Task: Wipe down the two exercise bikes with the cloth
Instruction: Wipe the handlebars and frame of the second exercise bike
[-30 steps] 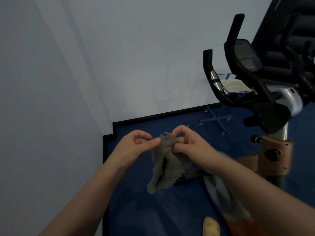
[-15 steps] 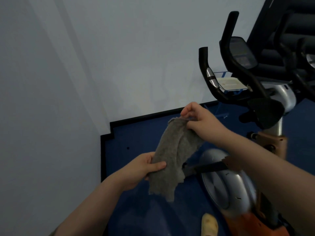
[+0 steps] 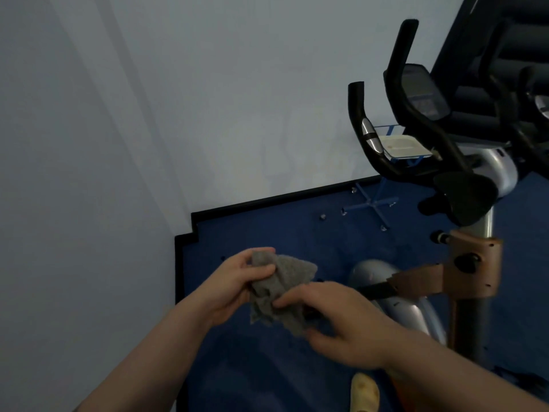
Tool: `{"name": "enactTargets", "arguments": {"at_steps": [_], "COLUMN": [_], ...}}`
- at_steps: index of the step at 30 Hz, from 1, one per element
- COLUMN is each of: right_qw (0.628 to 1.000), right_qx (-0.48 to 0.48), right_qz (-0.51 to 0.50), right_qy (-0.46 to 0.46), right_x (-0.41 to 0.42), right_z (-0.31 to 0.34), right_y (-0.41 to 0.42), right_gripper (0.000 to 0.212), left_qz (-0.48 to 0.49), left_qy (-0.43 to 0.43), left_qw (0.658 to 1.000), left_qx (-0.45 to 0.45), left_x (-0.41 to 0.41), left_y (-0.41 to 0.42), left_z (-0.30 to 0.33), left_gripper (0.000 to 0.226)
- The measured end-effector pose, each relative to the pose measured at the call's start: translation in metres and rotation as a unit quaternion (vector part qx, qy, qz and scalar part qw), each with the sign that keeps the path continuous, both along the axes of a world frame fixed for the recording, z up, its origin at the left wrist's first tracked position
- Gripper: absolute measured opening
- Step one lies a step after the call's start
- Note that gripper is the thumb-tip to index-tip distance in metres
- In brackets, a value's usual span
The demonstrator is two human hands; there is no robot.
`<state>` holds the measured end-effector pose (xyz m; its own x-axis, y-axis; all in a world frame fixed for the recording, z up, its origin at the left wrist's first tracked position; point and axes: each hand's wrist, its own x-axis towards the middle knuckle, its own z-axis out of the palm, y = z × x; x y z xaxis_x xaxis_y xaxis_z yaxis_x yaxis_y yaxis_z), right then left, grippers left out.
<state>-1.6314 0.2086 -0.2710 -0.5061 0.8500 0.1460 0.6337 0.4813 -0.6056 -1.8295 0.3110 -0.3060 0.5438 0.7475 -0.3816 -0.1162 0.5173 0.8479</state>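
A grey cloth (image 3: 282, 288) is bunched between both hands, low in the middle of the view. My left hand (image 3: 234, 285) grips its upper left part with thumb and curled fingers. My right hand (image 3: 341, 322) holds the lower right part, fingers laid over the fabric. The nearest exercise bike (image 3: 463, 263) stands to the right, with black handlebars (image 3: 361, 129), a console (image 3: 421, 90) and a copper-coloured frame clamp. Part of a second bike (image 3: 531, 84) shows at the far right edge.
White walls meet in a corner to the left and behind. Blue carpet (image 3: 267, 233) with a black skirting edge covers the floor. A blue cross-shaped stand (image 3: 371, 203) with a white tray (image 3: 401, 147) sits behind the handlebars. A yellow shoe tip (image 3: 364, 392) shows below.
My right hand came down from holding the cloth's top corner and now meets my left hand. The hanging cloth has been gathered into a bunch between both hands.
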Motion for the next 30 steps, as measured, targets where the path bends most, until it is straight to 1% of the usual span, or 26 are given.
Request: {"name": "enactTargets", "arguments": {"at_steps": [2, 3, 4, 5, 6, 7, 8, 10, 11, 15, 18, 20, 22, 24, 26, 30], "right_qw": [0.988, 0.976, 0.968, 0.965, 0.965, 0.964, 0.961, 0.959, 0.959, 0.958, 0.95, 0.934, 0.912, 0.89, 0.87, 0.84], "right_qx": [0.036, 0.058, 0.054, 0.015, -0.047, -0.102, -0.139, -0.154, -0.152, -0.157, -0.137, -0.131, -0.144, -0.163, -0.174, -0.21], "right_qz": [-0.098, -0.155, -0.198, -0.224, -0.229, -0.226, -0.219, -0.222, -0.223, -0.229, -0.28, -0.326, -0.369, -0.404, -0.436, -0.477], "right_qy": [0.116, 0.139, 0.142, 0.133, 0.116, 0.101, 0.093, 0.087, 0.087, 0.068, -0.008, -0.065, -0.109, -0.137, -0.153, -0.15], "right_x": [0.005, 0.008, 0.01, 0.011, 0.011, 0.011, 0.011, 0.009, 0.008, 0.007, 0.012, 0.02, 0.029, 0.037, 0.047, 0.062], "right_z": [-0.005, -0.007, -0.008, -0.009, -0.011, -0.013, -0.016, -0.019, -0.02, -0.025, -0.041, -0.054, -0.071, -0.09, -0.108, -0.132], "right_y": [0.005, 0.009, 0.015, 0.02, 0.025, 0.029, 0.032, 0.034, 0.034, 0.026, 0.016, 0.005, -0.009, -0.026, -0.045, -0.088], "right_gripper": [0.031, 0.03, 0.036, 0.048, 0.059, 0.062, 0.055, 0.03, 0.023, 0.017, 0.012, 0.012, 0.014, 0.016, 0.016, 0.015], "left_qz": [-0.008, -0.025, -0.048, -0.073, -0.096, -0.111, -0.117, -0.106, -0.098, -0.097, -0.104, -0.123, -0.161, -0.19, -0.224, -0.302], "left_qy": [0.037, 0.049, 0.059, 0.068, 0.079, 0.09, 0.101, 0.122, 0.128, 0.143, 0.203, 0.271, 0.315, 0.334, 0.346, 0.341], "left_qw": [0.998, 0.994, 0.99, 0.984, 0.976, 0.969, 0.964, 0.958, 0.956, 0.951, 0.933, 0.907, 0.893, 0.887, 0.876, 0.859], "left_qx": [0.058, 0.09, 0.12, 0.15, 0.177, 0.199, 0.216, 0.238, 0.244, 0.256, 0.28, 0.299, 0.279, 0.255, 0.25, 0.232], "left_x": [0.001, 0.001, 0.001, 0.002, 0.002, 0.003, 0.004, 0.006, 0.006, 0.011, 0.019, 0.021, 0.027, 0.037, 0.054, 0.092], "left_y": [-0.001, -0.002, -0.003, -0.003, -0.004, -0.004, -0.004, -0.005, -0.005, -0.003, -0.002, 0.002, 0.003, -0.002, -0.013, -0.042], "left_z": [0.0, 0.002, 0.003, 0.005, 0.006, 0.007, 0.008, 0.007, 0.006, -0.007, -0.029, -0.048, -0.065, -0.081, -0.094, -0.113], "left_gripper": [0.044, 0.038, 0.032, 0.026, 0.022, 0.018, 0.015, 0.015, 0.015, 0.017, 0.022, 0.023, 0.02, 0.016, 0.014, 0.015]}}
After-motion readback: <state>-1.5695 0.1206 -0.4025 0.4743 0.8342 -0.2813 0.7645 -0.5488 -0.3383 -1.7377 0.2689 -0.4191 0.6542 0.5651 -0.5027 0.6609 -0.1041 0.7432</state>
